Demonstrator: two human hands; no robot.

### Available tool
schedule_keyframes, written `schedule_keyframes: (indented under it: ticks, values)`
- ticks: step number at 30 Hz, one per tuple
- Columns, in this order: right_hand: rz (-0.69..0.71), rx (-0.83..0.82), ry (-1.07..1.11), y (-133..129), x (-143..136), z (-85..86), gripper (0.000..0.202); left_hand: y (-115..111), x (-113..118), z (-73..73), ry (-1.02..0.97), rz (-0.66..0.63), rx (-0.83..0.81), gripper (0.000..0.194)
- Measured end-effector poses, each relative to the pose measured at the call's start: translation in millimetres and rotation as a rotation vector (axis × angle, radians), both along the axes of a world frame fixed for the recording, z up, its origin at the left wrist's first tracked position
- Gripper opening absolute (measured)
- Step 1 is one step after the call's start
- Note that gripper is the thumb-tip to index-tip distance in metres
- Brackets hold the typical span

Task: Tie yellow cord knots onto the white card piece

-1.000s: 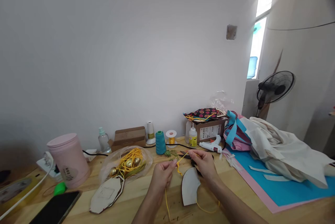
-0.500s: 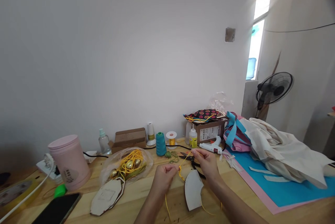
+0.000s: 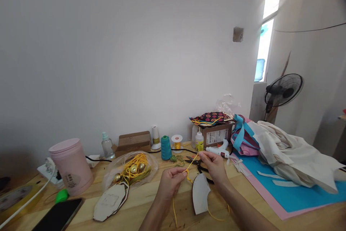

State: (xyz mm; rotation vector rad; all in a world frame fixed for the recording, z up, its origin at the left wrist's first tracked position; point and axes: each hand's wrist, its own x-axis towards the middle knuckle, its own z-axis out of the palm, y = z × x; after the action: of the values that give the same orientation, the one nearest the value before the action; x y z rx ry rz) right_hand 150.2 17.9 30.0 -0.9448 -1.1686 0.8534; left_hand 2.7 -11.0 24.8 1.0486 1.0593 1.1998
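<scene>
Running straight, the cord (image 3: 192,162) slants rightward and away from left hand (image 3: 171,183) to right hand (image 3: 215,169), both pinching it.

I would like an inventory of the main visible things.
Thin looped cord: 1, yellow, between hands
Curved flat piece: 1, white, between forearms
Angular flat panels: at least 2, pale, left
Plastic bag: 1, clear, behind panels
Round balls: 3, gold, in bag
Thread cone: 1, teal, centre
Flanged spool: 1, white, beside cone
Nozzle bottle: 1, yellow-labelled, right of spool
Glue gun: 1, white, right of bottle
Cardboard boxes: 2, brown, near wall
Pump bottle: 1, clear, back left
Lidded canister: 1, pink, left
Flat phone: 1, black, front left
Fabric heap: 1, cream, right
Flat sheets: 2, blue, pink, right
Fan: 1, black, far right
Left hand: 1, pinching cord
Right hand: 1, pinching cord
</scene>
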Motion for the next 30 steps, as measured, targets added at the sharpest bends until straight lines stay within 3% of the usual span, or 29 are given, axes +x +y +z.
schedule_keyframes:
  ticks: [7,11,15,20,26,30]
  values:
    - [0.031,-0.022,0.008,0,0,1.0,0.033,7,-4,-12.3,0.020,0.074,0.097,0.022]
    - [0.175,-0.031,-0.038,-2,-5,-2.0,0.030,11,-7,-17.3,0.049,0.107,0.079,0.020]
    - [0.326,0.043,-0.262,-4,-13,-10.4,0.024,11,-9,-17.3,0.067,0.072,0.094,0.019]
    - [0.275,0.203,-0.462,-4,-16,-17.7,0.025,11,-9,-15.8,0.164,0.037,0.158,0.018]
    - [0.242,0.172,-0.403,-8,-15,-12.5,0.024,9,-5,-15.2,0.218,0.043,0.146,0.016]
    - [0.252,0.050,-0.208,-8,-16,-11.2,0.027,9,-3,-16.9,0.178,0.053,0.153,0.018]
